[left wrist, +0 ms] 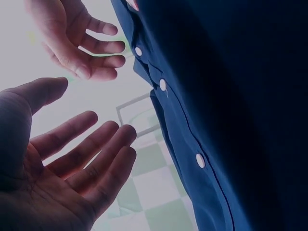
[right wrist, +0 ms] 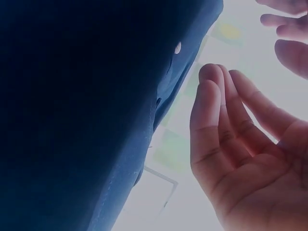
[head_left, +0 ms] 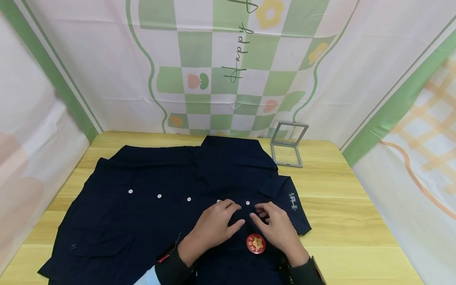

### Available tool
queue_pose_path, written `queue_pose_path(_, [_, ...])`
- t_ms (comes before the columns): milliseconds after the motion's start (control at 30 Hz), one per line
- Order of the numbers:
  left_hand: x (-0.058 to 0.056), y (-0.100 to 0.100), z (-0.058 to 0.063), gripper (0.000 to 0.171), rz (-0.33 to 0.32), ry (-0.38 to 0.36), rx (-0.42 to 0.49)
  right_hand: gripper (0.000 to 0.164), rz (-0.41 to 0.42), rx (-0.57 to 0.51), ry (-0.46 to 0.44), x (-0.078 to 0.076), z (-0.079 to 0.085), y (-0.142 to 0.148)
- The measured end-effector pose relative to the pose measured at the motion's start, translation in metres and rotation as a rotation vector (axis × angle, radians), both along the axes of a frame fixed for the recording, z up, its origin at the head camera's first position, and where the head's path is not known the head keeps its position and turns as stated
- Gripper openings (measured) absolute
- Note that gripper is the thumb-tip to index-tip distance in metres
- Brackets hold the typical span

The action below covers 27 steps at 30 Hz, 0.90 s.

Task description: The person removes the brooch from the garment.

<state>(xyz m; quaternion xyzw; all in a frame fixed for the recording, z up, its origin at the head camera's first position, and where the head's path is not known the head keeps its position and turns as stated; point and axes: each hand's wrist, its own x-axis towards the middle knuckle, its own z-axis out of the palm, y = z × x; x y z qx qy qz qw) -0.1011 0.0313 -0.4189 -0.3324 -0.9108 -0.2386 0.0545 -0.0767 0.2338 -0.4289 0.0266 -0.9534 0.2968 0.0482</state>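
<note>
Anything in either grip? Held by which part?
Nothing held: left grip and right grip both hover empty above the navy-blue, short-sleeved cloth shirt.

Shirt (head_left: pixel 160 225) on table (head_left: pixel 356 221); cloth (head_left: pixel 117 59) behind. Frame (head_left: pixel 284 144) on table, back right, beside shirt, perhaps touching. Buttons (head_left: pixel 189 199) in row across shirt. Left hand (head_left: pixel 215 223), right hand (head_left: pixel 279 227) above; badge (head_left: pixel 255 243) on shirt, between wrists.

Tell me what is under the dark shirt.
The dark shirt lies on a wood-grained table, whose surface shows beyond its edges. Anything else beneath is covered and cannot be seen.
</note>
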Motion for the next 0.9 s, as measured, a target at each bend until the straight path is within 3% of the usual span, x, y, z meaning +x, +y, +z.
queue_pose_path(367, [0.003, 0.007, -0.003, 0.034, -0.035, -0.009, -0.029, 0.022, 0.019, -0.03, -0.065, 0.007, 0.003, 0.0])
queue_pose_path(900, [0.006, 0.016, -0.015, 0.029, -0.096, 0.014, -0.024, 0.019, 0.033, -0.038, -0.113, 0.015, -0.004, 0.001])
